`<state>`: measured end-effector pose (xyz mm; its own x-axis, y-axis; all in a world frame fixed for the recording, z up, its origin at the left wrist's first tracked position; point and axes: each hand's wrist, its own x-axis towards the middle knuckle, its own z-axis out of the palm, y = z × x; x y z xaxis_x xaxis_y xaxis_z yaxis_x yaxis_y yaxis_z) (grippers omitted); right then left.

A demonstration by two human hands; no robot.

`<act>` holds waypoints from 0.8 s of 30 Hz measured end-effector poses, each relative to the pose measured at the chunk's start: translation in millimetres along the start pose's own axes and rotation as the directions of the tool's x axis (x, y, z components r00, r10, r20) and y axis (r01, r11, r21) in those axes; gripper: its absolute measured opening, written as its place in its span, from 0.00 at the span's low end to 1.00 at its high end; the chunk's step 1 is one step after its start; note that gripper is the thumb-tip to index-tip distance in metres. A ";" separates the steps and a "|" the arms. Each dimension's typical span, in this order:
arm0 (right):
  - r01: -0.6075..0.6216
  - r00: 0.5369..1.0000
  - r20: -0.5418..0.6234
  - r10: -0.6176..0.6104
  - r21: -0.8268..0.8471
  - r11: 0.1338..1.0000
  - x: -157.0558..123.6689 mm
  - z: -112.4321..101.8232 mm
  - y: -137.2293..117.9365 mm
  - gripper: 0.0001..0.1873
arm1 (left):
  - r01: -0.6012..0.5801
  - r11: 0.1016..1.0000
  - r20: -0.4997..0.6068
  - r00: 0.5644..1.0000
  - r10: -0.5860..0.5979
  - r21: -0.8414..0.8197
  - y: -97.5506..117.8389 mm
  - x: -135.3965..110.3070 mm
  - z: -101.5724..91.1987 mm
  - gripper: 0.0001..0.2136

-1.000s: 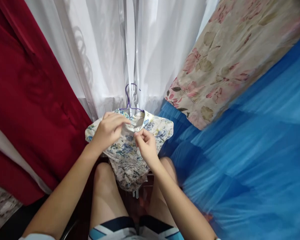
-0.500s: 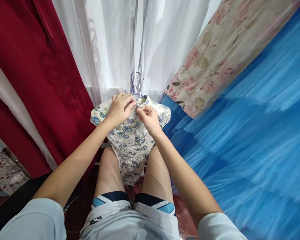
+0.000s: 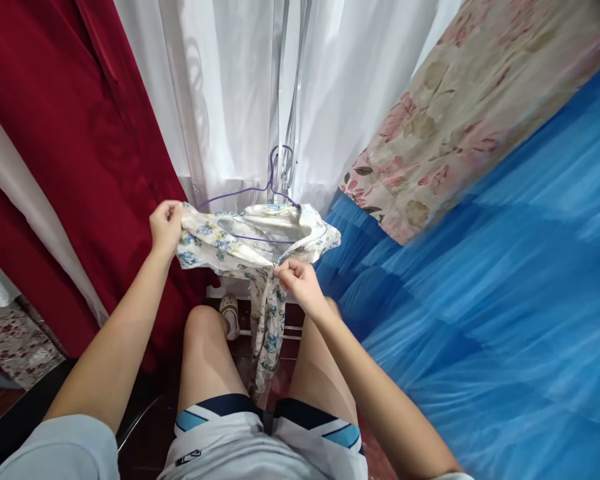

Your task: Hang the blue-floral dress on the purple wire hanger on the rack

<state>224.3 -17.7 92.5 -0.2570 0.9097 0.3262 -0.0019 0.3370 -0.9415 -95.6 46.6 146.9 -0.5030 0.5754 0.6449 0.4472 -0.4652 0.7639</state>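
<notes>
A white shirt with a blue and yellow floral print (image 3: 215,243) hangs in front of me, its neck stretched wide. My left hand (image 3: 167,227) pinches the garment at its left shoulder. Lower down, my right hand (image 3: 298,279) grips the front edge near the middle of the collar. A purple hanger (image 3: 240,192) shows behind and inside the neck opening; its left arm is out of the fabric, while its right end is hidden under the right shoulder. The lower part of the shirt falls in a narrow bunch between my knees.
White curtains (image 3: 230,93) with grey straps hang straight ahead. Red cloth (image 3: 105,173) drapes on the left. Pink-flowered fabric (image 3: 430,140) and blue tulle (image 3: 470,300) fill the right. Below is a clog-style shoe (image 3: 229,315) on my foot.
My left hand has moved from the collar out to the left shoulder, pulling it off the hanger's arm. My right hand has drawn the collar edge down toward me, and the neck has opened.
</notes>
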 end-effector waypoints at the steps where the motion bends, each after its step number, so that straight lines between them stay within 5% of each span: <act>1: -0.014 1.000 0.001 0.014 -0.008 1.000 -2.9 -0.7 3.6 0.12 | 0.084 0.996 0.027 0.996 -0.083 -0.013 -13.0 -13.7 -1.4 0.05; 5: -0.053 0.995 -0.085 0.051 -0.023 0.998 -19.9 -13.7 29.3 0.15 | 0.147 0.989 0.158 0.977 -0.141 -0.025 -38.1 -86.1 10.1 0.07; 10: -0.104 0.993 -0.055 0.102 -0.033 0.994 -68.4 -18.9 71.0 0.16 | 0.178 0.979 0.394 0.911 -0.124 -0.102 -13.0 -165.8 37.6 0.13; 14: -0.172 0.970 0.143 0.198 -0.175 0.969 -110.7 -9.2 78.5 0.07 | 0.184 0.972 0.658 0.752 -0.041 -0.149 46.5 -202.8 50.3 0.11; 17: -0.105 0.982 0.134 0.132 -0.193 0.975 -127.8 -7.3 59.4 0.30 | 0.083 0.985 0.771 0.633 0.064 -0.150 91.4 -215.4 54.1 0.09; 19: -0.106 0.985 0.123 0.122 -0.128 0.986 -130.1 -10.3 41.7 0.26 | 0.062 0.983 0.795 0.598 0.101 -0.172 109.2 -220.9 57.5 0.08; 22: -0.146 0.971 0.182 0.157 -0.076 0.986 -124.0 -23.3 19.2 0.14 | 0.270 0.938 0.843 0.536 0.040 -0.217 111.8 -231.6 63.2 0.08; 24: -0.138 0.968 0.201 0.148 -0.063 0.988 -117.0 -37.4 9.3 0.16 | 0.513 0.826 0.916 0.400 0.013 -0.236 100.5 -241.1 64.4 0.12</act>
<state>290.5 -111.9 48.8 -0.4438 0.8819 0.1594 0.0946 0.2229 -0.9702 118.2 -95.5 66.6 0.4827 0.8403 0.2468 -0.0631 -0.2477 0.9668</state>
